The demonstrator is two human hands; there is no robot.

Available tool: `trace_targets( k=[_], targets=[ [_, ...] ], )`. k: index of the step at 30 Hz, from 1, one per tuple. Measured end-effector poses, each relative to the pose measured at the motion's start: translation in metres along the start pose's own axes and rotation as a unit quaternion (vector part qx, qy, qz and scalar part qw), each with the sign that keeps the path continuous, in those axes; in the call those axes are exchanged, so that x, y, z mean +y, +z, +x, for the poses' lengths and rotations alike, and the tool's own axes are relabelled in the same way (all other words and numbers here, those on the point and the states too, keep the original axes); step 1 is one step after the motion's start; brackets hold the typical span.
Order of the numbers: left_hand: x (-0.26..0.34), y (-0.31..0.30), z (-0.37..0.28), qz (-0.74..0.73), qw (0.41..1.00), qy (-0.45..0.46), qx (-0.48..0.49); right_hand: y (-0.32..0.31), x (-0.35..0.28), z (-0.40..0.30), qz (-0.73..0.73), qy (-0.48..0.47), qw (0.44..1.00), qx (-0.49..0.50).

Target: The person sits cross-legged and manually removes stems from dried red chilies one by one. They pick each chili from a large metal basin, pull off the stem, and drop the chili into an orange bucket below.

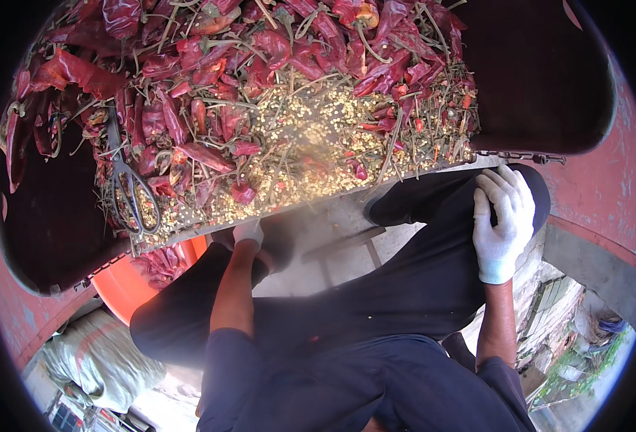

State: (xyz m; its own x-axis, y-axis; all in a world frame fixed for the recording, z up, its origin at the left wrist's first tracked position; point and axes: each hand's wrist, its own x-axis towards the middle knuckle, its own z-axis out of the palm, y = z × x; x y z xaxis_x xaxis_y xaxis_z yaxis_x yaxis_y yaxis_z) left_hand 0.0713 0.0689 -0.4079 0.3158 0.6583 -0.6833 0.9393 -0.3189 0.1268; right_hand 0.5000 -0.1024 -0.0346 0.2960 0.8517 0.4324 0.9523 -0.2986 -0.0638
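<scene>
Dried red chili peppers [204, 59] with stems lie heaped on a board [188, 231] in front of me. Yellow seeds [296, 140] and bits of stem cover its near part. A pair of dark metal scissors [129, 183] lies at the board's left, handles toward me. My left hand [249, 233], in a whitish glove, is low by the board's near edge; its fingers are mostly hidden, so what it touches cannot be told. My right hand [504, 216], in a white glove, rests on my right knee with loosely curved fingers and nothing visible in it.
An orange plastic tub [124, 289] holding red peppers stands under the board's left side, by my left knee. Red painted surfaces with dark openings [539, 75] flank the board. A bulging pale sack [99, 359] lies at the lower left. A chain [534, 157] hangs at the right edge.
</scene>
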Motion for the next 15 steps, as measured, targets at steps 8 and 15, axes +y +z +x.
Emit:
trace_targets(
  k=[8, 15],
  targets=[
    [-0.010, 0.019, 0.006, 0.121, 0.978, 0.095, 0.141, 0.001, -0.004, 0.002, -0.009, -0.005, 1.000, -0.013],
    [-0.010, 0.020, 0.004, 0.142, 0.967, 0.115, 0.176, 0.002, -0.006, 0.005, -0.018, 0.003, 1.000, -0.025]
  ],
)
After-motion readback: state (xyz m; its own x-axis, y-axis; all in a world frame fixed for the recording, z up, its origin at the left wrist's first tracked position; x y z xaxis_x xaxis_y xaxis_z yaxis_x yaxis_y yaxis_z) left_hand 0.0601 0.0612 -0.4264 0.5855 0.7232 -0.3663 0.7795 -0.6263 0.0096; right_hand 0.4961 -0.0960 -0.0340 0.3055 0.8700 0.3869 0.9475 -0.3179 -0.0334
